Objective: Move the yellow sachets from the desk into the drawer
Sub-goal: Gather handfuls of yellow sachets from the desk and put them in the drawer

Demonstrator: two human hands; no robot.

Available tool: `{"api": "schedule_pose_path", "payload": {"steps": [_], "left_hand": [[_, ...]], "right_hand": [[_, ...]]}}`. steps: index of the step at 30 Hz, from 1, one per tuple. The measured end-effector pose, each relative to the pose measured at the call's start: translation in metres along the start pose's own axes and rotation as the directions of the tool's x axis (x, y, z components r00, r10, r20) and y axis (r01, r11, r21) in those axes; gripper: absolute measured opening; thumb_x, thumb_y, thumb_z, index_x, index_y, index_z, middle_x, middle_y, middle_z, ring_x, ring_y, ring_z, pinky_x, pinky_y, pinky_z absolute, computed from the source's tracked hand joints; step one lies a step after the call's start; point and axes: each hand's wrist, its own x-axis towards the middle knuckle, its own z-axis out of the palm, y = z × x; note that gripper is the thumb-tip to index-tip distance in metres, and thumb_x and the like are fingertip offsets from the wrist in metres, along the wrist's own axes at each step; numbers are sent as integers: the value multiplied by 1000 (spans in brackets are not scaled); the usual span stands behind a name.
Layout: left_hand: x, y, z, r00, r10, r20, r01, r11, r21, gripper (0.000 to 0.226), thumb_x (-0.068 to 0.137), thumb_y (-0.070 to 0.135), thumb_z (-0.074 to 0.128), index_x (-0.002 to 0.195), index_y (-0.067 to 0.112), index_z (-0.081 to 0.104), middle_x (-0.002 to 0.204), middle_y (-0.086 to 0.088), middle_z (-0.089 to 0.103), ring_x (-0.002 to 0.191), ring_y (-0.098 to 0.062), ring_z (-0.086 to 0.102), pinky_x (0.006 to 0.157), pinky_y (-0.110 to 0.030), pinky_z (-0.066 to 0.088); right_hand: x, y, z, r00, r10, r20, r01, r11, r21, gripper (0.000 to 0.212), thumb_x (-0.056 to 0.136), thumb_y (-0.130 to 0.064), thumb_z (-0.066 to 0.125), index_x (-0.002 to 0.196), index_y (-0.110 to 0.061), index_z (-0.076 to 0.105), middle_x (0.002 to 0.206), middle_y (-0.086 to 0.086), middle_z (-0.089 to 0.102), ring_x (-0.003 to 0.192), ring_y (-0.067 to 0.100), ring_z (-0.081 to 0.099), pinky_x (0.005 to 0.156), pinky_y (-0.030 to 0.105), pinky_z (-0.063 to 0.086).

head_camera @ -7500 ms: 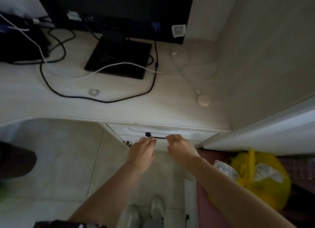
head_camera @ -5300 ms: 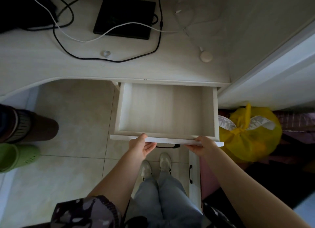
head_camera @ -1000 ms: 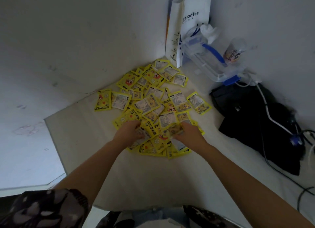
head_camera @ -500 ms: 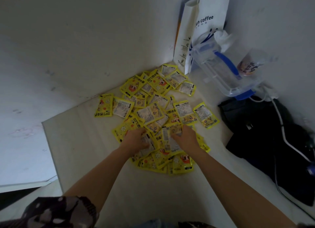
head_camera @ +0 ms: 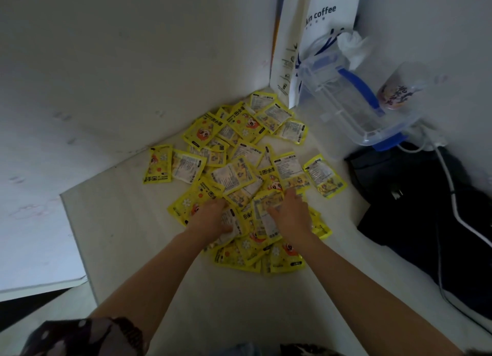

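Yellow sachets [head_camera: 234, 174] cover the desk [head_camera: 127, 222]; at 6 o'clock, left hand [head_camera: 210, 218] and right hand [head_camera: 291, 214] curl fingers around some

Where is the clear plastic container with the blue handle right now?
In the head view, the clear plastic container sits upper right in the desk corner, against the white coffee bag, just beyond the yellow sachets.

Single view. I had only the head-worn wide-angle camera, which looked forward and steeply down from above the tabletop [head_camera: 133, 249] into the wall corner. It sat close: both forearms entered from the bottom edge, and straight lines bowed toward the frame's margins.
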Motion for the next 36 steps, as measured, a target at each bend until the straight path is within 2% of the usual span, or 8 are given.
{"api": "schedule_pose_path", "payload": {"steps": [6, 10, 15, 21, 26, 28, 32, 36], "left_hand": [[-1, -1, -2, 1000, -20, -13, 19, 999, -50, 65, 72, 30, 81, 128, 17, 50, 130, -5, 55, 118, -23, 52, 97, -34, 39], [-4, -2, 0, 999, -47, -16, 44, 990, -131, 67, 70, 27, 84, 126, 18, 49, 130, -3, 55, 117, -22, 53, 95, -32, 37], [-11, -4, 3, 995, -99, 17, 101, 974, -201, 64, 70, 25, 84, 122, 15, 49, 121, -8, 61, 100, -23, 58, 85, -35, 42], [-21, -10, 2, 988, -155, 25, 156, 949, -274, 83, 71, 27, 82, 142, 11, 41, 142, -9, 48, 126, -27, 48, 97, -35, 42], [-31, -28, -3, 990, -140, 19, 135, 903, -408, 37, 70, 29, 84, 95, 13, 63, 107, -3, 62, 112, -32, 57, 80, -34, 45], [-32, -38, -6, 983, -184, 6, 163, 849, -503, 47, 69, 30, 85, 105, 6, 68, 121, -10, 64, 116, -31, 57, 85, -34, 48], [-30, -52, -22, 955, -290, -60, 195, 766, -612, 23, 69, 19, 84, 88, 11, 72, 84, -6, 72, 82, -25, 68, 74, -40, 55], [-21, -63, -41, 931, -341, -130, 179, 737, -652, 18, 72, 19, 82, 87, 15, 72, 79, -3, 69, 76, -20, 64, 68, -32, 51]], "right_hand": [[2, -5, -2, 998, 56, 22, -58, 995, 81, 71, 81, -47, 70, 130, -4, 43, 121, 15, 61, 112, 34, 58, 81, 43, 53], [-1, -4, -8, 998, 23, 61, -29, 995, 98, 50, 84, -46, 67, 106, -2, 58, 79, 5, 55, 78, 26, 58, 60, 34, 42], [-2, 0, -8, 996, 10, 86, -23, 989, 147, 44, 84, -46, 67, 97, -5, 56, 84, 7, 58, 81, 27, 60, 68, 39, 50], [-5, 7, -7, 995, 45, 85, -66, 963, 261, 61, 87, -46, 63, 128, -2, 49, 122, 14, 59, 110, 32, 59, 79, 36, 47], [-10, 18, -15, 997, 35, 62, -54, 940, 338, 49, 87, -39, 66, 121, -6, 53, 118, 11, 62, 109, 30, 59, 73, 26, 38], [-11, 23, -20, 997, 57, 45, -69, 935, 347, 46, 87, -39, 66, 117, -6, 54, 110, 9, 62, 106, 31, 60, 71, 28, 40], [-4, 37, -25, 996, 92, 13, -91, 929, 358, 49, 83, -46, 67, 110, -6, 61, 108, 13, 67, 100, 33, 62, 81, 38, 52], [-1, 50, -30, 994, 107, 2, -100, 918, 383, 40, 85, -42, 66, 106, -8, 69, 104, 14, 70, 96, 32, 65, 83, 38, 52]]}}
